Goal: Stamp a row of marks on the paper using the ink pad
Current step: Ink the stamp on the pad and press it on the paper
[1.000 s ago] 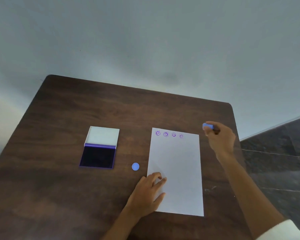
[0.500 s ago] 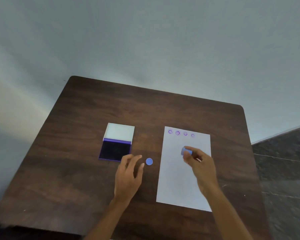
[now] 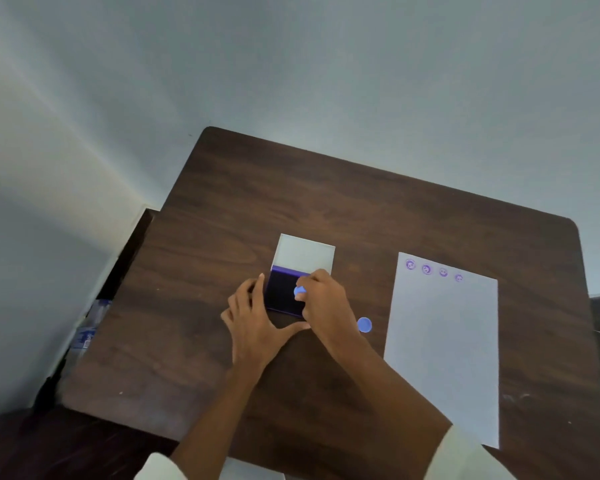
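A small blue stamp (image 3: 299, 291) is pinched in my right hand (image 3: 326, 306) and sits down on the dark purple ink pad (image 3: 283, 292). The pad's white lid (image 3: 305, 254) lies folded open behind it. My left hand (image 3: 253, 323) lies flat on the table, fingers against the pad's left edge and thumb along its near edge. To the right lies a white sheet of paper (image 3: 444, 348) with a row of several purple stamp marks (image 3: 433, 270) along its top edge.
A round blue cap (image 3: 364, 324) lies on the dark wooden table (image 3: 361, 209) between the pad and the paper. The table stands against a pale wall. On the floor at the left, a plastic bottle (image 3: 87, 327) shows beside the table edge.
My right hand carried the stamp from beside the paper leftward onto the ink pad. My left hand left the paper and settled against the pad. The view swung to the left.
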